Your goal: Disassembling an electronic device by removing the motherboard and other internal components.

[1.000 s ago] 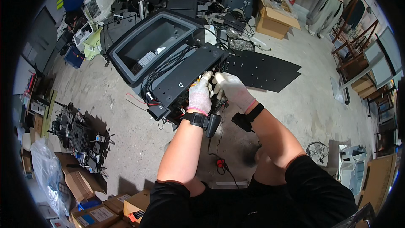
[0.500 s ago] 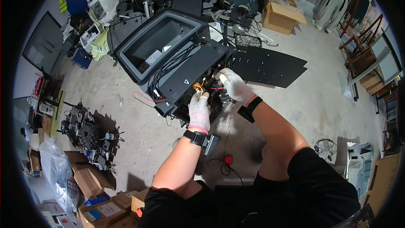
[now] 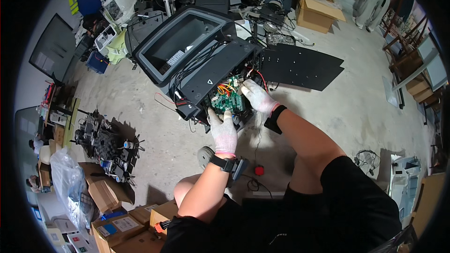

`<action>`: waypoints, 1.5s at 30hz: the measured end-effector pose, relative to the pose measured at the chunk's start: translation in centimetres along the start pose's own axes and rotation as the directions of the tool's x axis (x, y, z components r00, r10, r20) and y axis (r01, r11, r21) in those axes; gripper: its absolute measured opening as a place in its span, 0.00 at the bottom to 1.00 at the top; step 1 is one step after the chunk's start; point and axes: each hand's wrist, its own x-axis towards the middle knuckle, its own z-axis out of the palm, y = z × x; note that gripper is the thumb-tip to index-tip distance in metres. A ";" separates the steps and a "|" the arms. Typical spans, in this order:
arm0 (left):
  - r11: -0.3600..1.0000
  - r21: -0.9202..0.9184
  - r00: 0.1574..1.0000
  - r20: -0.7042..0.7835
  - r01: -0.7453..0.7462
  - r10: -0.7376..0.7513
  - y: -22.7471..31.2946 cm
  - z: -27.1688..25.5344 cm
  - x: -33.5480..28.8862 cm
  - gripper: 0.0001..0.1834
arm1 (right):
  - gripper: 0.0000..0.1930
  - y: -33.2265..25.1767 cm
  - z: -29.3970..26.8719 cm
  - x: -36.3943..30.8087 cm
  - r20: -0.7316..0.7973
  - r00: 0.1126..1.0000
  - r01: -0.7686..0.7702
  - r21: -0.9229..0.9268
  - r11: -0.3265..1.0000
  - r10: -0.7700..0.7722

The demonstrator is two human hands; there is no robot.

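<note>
A green circuit board [image 3: 228, 103] with orange, yellow and red wires sits at the open front of a dark grey machine housing [image 3: 215, 77]. My left hand [image 3: 223, 133], in a pale knit glove, holds the board's near edge, its fingertips on the board and the rest of the grip hidden beneath. At the board's right edge, my right hand [image 3: 258, 98], gloved likewise, has its fingers closed on the side beside the wires. A bundle of black cables [image 3: 194, 68] lies over the housing, next to its open bin [image 3: 176, 49].
A black perforated panel [image 3: 302, 67] lies on the floor to the right. Dark parts are heaped behind the housing, near an open cardboard box [image 3: 318, 14]. At left stands a black wheeled mechanism [image 3: 105, 143]. A person [image 3: 372, 2] stands at the far right.
The green circuit board has come into view at the housing's front, facing up. My left hand has moved down to its near edge; my right hand has shifted slightly down.
</note>
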 end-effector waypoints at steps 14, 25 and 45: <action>0.945 0.257 0.971 0.179 -0.201 0.158 4.1 -4.0 -1.9 0.25 | 0.11 -7.4 -2.8 -4.6 -0.108 0.994 0.020 0.211 0.977 0.003; 0.849 0.489 0.897 0.441 -0.202 -0.040 0.0 -7.0 2.2 0.29 | 0.10 -0.6 -1.4 -1.8 0.069 0.894 -0.408 0.534 0.740 0.443; 0.746 -0.548 0.923 0.286 0.379 -0.259 -1.0 -5.4 2.1 0.14 | 0.19 -4.4 -0.7 -1.8 -0.248 0.880 -0.380 0.143 0.914 0.405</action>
